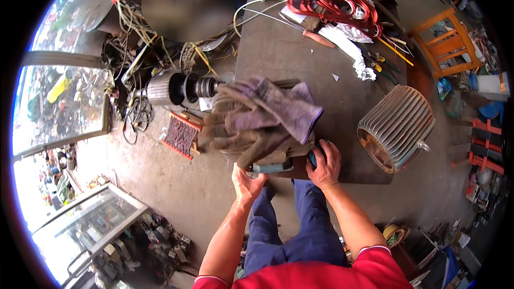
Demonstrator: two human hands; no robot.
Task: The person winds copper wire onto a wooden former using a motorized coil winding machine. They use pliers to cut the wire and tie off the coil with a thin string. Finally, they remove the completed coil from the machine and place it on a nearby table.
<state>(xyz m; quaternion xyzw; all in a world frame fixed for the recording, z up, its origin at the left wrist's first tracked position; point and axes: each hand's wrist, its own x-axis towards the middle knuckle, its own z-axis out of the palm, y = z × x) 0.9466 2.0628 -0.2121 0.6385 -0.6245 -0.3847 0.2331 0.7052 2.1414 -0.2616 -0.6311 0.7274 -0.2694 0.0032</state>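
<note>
A pair of dirty grey-purple work gloves lies heaped over a finned motor body at the left edge of the brown worktable. On the motor's near side sits a grey box-like part. My left hand reaches up against the near left corner of this part, its fingertips hidden under the motor and a glove. At the motor's near right, my right hand curls round a small blue object, mostly covered by the fingers.
An open, ribbed motor housing rests on the table's right. Red wire coils, a pink-handled tool and crumpled white paper lie at the far end. Left of the table are a rotor-like part, a low woven stool and tangled cables.
</note>
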